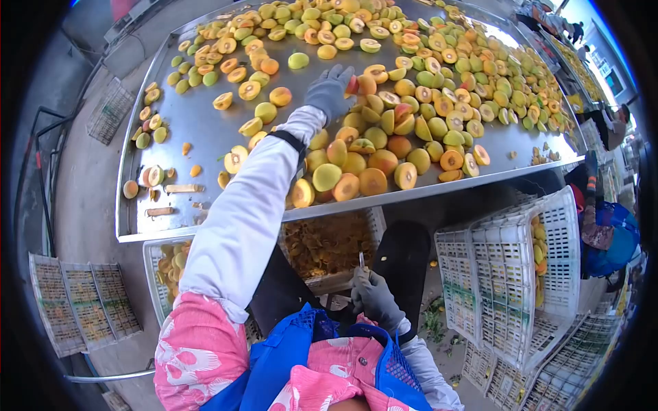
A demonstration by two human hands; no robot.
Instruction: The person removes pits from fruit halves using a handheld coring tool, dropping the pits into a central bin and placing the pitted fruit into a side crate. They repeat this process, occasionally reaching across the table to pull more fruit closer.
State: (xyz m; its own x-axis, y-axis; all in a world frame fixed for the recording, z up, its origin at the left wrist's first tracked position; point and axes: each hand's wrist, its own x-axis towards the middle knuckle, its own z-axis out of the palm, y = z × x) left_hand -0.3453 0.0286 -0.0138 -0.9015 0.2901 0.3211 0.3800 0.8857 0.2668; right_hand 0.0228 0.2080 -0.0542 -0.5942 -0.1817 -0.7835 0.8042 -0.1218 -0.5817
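My left hand (330, 93), in a grey glove, reaches over the metal table with its fingers stretched out. Its thumb side is against a reddish peach (352, 85) at the edge of the pile; I see no firm grip on it. Whole and halved yellow-green peaches (373, 181) lie around that hand, several halves showing their pits. Close to my body, my right hand (377, 296), also gloved, is closed around a small knife (362, 259). The short blade points up and away from me; the fingers hide the handle.
Below the steel table's rim (343, 207) stands a crate (329, 240) of scraps. Another crate (156, 274) with fruit is under my left arm. Tall white crates (480, 274) stand at right, near a person in blue (610, 229). Wooden sticks (184, 188) lie on the table's left.
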